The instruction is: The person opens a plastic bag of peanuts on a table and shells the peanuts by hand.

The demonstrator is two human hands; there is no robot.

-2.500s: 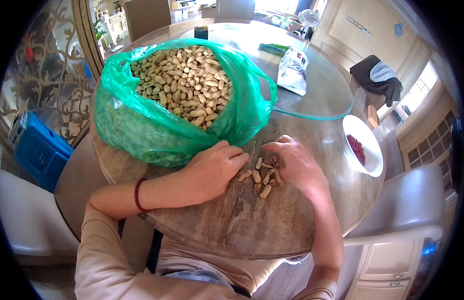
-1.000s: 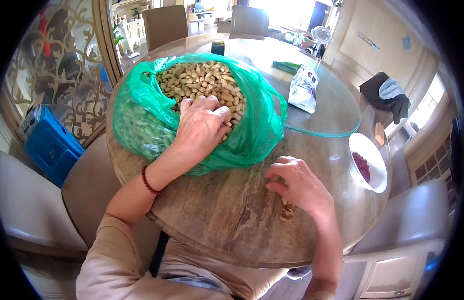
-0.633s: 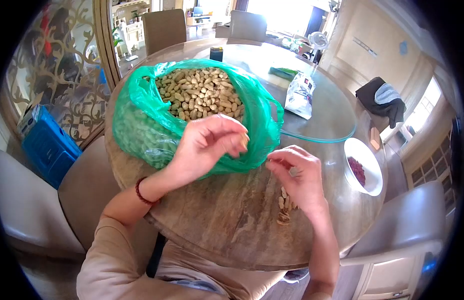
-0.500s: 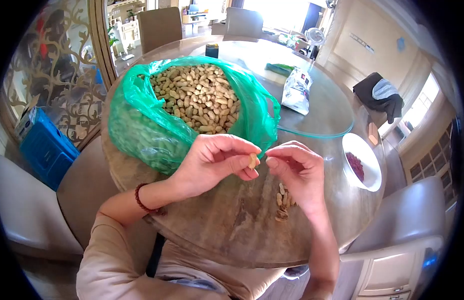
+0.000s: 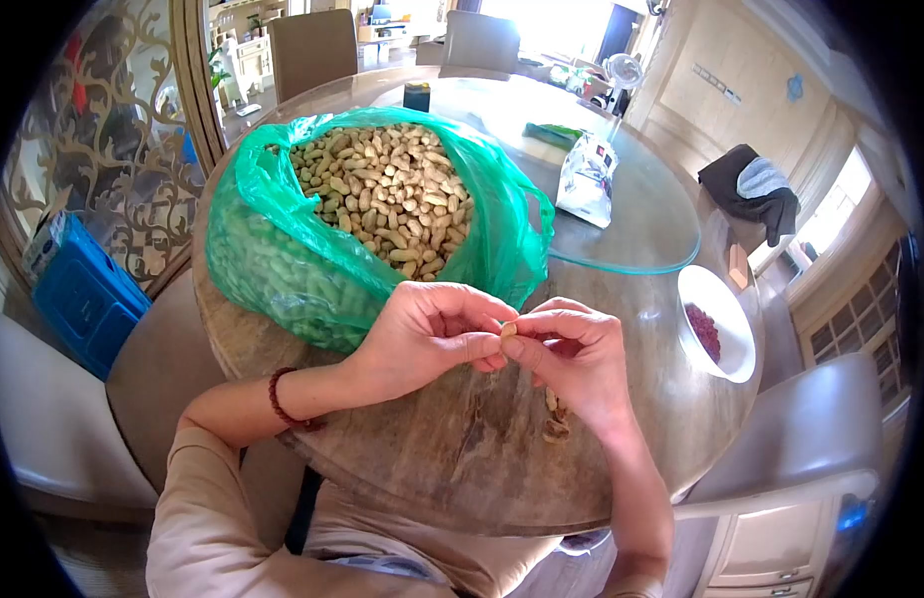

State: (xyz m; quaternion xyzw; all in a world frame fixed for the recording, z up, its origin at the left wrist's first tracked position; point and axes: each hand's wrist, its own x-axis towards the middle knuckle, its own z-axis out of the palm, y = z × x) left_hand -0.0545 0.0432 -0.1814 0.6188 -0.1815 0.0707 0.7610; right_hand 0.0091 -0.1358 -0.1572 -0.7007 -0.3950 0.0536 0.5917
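Note:
Between the fingertips of both hands is a small pale peanut point(image 5: 508, 330), partly covered by the fingers. My left hand point(image 5: 422, 331) is closed in a pinch on its left side. From the right, the thumb and forefinger of my right hand point(image 5: 574, 347) press on the same peanut. Behind my hands stands an open green plastic bag point(image 5: 283, 254) full of unshelled peanuts point(image 5: 392, 194). A little heap of broken peanut shells point(image 5: 555, 424) lies on the table below my right hand, partly hidden by it.
A white bowl point(image 5: 736, 334) with reddish peanut kernels point(image 5: 703, 332) stands at the right table edge. On the round table point(image 5: 462, 468), a glass turntable point(image 5: 651, 239) bears a silver-white packet point(image 5: 587, 184). A dark jar point(image 5: 416, 97) is behind the bag. Chairs surround the table.
My right hand has moved left and slightly down, so its fingertips now meet the left hand's at the peanut. The view has shifted slightly.

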